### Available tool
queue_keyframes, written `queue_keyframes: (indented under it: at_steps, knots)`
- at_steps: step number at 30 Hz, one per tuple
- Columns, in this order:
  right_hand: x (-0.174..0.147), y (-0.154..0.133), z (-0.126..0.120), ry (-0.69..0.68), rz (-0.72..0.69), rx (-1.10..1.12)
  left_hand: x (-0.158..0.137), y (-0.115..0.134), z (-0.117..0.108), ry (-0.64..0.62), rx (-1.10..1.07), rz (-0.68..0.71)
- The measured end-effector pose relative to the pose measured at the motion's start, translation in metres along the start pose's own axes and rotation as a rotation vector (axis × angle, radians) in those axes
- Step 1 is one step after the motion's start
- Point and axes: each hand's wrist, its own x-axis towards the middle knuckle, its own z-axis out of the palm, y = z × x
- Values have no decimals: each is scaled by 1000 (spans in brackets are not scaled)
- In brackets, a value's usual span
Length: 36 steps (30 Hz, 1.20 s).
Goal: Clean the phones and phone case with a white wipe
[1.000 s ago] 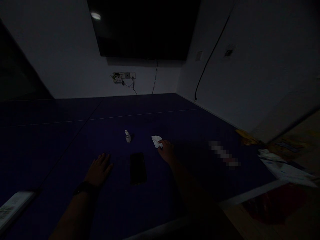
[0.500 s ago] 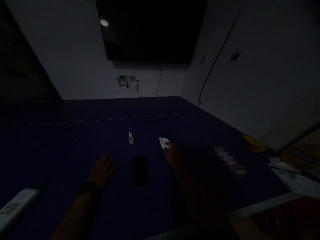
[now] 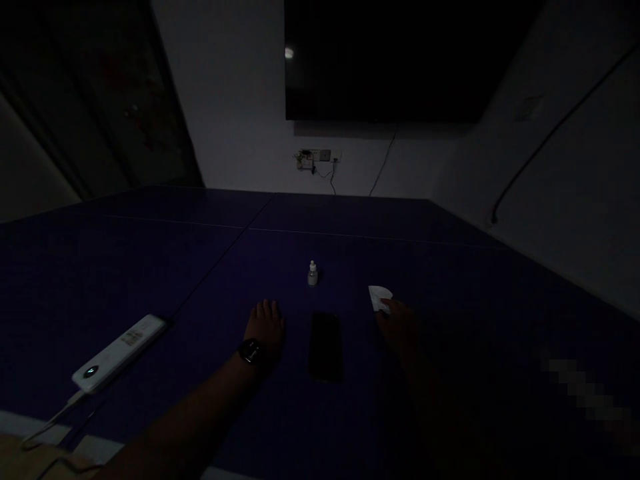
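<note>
In the dim head view, my left hand (image 3: 265, 328) lies flat on the dark blue table (image 3: 210, 293), fingers stretched out, with a watch (image 3: 251, 351) on its wrist. My right hand (image 3: 400, 327) pinches a folded white tissue or paper (image 3: 379, 297) that fans out from its fingertips. A black smartphone (image 3: 325, 347) lies flat, dark screen up, between the two hands and touched by neither. Beyond the phone, a small bottle with a white cap (image 3: 313, 274) stands upright.
At the left lies a white power bank or similar device (image 3: 120, 352) with a cable (image 3: 55, 419) running off the table's near edge. A large dark television (image 3: 400, 60) hangs on the far wall above sockets (image 3: 320, 156). A blurred-out strip (image 3: 585, 387) is at the right.
My head has turned left, so everything appears shifted right and the white device shows fully. The right hand still holds the white piece; the left hand stays flat, its fingers closer together.
</note>
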Motion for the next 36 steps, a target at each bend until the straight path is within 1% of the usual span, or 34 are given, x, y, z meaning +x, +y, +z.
queue_keyframes:
  at_steps: [9,13,21,24,29,36]
  knots:
    - [3,-3,-4,-81,35,-61,-1,7,2,0,13,39]
    - [4,-3,-3,-82,23,-64,0,8,4,10,21,42]
    - [7,-2,0,-99,43,-58,2,12,12,30,41,48]
    - [7,-4,1,-103,62,-56,2,12,13,23,40,52]
    - [10,-4,1,-96,43,-71,3,12,15,15,22,57]
    - [12,-7,2,-97,68,-87,4,15,16,4,4,64]
